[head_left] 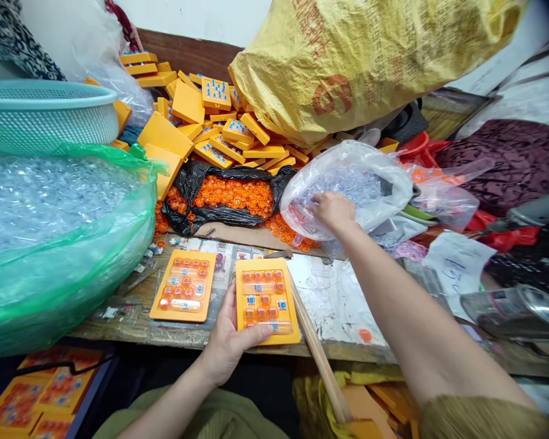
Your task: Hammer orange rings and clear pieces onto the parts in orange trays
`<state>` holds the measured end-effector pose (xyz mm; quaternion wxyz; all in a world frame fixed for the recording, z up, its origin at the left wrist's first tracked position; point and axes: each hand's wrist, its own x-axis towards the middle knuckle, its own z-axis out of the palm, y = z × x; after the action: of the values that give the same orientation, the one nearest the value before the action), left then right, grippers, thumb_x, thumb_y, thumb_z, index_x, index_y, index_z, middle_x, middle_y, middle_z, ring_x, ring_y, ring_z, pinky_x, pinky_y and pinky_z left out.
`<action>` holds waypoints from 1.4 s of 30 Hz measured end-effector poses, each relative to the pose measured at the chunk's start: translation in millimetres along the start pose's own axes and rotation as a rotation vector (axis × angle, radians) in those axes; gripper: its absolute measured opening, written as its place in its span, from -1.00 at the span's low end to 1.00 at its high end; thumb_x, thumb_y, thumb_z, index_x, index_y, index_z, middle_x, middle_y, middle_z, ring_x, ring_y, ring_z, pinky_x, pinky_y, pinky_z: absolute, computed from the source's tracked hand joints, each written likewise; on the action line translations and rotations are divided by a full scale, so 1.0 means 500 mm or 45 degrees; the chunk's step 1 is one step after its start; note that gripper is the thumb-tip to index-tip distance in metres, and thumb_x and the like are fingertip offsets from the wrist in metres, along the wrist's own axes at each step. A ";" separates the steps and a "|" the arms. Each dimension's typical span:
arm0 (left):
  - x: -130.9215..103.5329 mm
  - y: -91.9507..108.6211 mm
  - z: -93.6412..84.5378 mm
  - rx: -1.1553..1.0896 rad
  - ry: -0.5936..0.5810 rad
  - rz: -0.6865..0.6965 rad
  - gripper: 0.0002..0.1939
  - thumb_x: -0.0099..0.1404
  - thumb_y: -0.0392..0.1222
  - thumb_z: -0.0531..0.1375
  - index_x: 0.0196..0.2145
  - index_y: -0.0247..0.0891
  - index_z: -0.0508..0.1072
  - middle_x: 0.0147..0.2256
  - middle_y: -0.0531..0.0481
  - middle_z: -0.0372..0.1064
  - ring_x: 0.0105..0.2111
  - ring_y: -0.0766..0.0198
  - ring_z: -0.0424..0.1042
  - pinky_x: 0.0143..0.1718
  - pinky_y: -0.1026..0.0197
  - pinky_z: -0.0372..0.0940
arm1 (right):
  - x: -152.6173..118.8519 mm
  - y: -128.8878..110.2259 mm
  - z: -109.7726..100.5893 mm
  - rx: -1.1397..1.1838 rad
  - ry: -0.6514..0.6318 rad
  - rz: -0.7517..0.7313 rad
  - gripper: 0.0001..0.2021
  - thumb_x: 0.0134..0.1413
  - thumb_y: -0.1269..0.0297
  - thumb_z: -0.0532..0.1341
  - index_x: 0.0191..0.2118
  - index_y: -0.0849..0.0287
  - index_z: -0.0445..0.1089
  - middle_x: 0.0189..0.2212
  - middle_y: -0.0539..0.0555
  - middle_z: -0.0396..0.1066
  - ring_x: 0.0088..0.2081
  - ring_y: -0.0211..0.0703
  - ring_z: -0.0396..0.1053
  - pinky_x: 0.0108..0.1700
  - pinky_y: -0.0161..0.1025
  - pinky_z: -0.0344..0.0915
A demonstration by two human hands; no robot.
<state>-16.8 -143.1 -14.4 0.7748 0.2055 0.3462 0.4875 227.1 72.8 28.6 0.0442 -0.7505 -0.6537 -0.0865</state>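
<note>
A left hand holds an orange panel at the desk's front edge; the right hand, grip unclear, apparently selects from bagged clear pieces. Next calls for a fine pinch.

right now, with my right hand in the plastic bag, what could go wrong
The right hand reaches into the open translucent white plastic bag; a tug might spill its small clear pieces. The left hand holds the orange-yellow rectangular board with orange caps near one corner, so it could tip. The brown wooden stick juts past the wooden table edge; an arm might knock it.
</note>
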 end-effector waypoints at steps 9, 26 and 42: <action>0.000 0.000 -0.002 0.055 -0.043 -0.006 -0.11 -0.10 -0.30 0.42 0.15 -0.21 0.12 -0.01 -0.22 0.42 -0.07 -0.03 0.45 -0.01 -0.01 0.33 | -0.042 0.025 -0.013 0.188 0.186 0.135 -0.62 0.20 0.26 0.04 0.08 0.15 0.37 -0.13 0.20 0.49 -0.10 0.05 0.39 -0.13 -0.12 0.23; 0.000 0.006 -0.010 0.039 -0.119 -0.036 -0.15 -0.03 -0.34 0.39 0.15 -0.23 0.07 0.04 -0.22 0.38 0.01 -0.02 0.41 0.05 -0.01 0.30 | -0.222 -0.047 -0.077 1.353 0.196 0.173 -0.68 0.02 0.12 0.22 -0.11 0.15 0.43 -0.31 0.11 0.47 -0.29 -0.11 0.45 -0.23 -0.12 0.40; -0.006 -0.015 -0.014 0.240 0.015 0.081 -0.05 0.01 -0.28 0.38 0.22 -0.23 -0.09 0.09 -0.24 0.30 0.04 -0.02 0.37 0.09 -0.01 0.27 | -0.501 -0.093 -0.038 1.543 -0.113 0.309 -0.78 -0.03 0.13 0.30 -0.29 0.14 0.50 -0.41 0.07 0.43 -0.37 -0.17 0.37 -0.27 -0.22 0.35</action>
<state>-18.4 -149.2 -23.1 0.7341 0.2853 0.3885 0.4784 146.8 -168.0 -1.8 0.4449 -0.6638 -0.4979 0.3370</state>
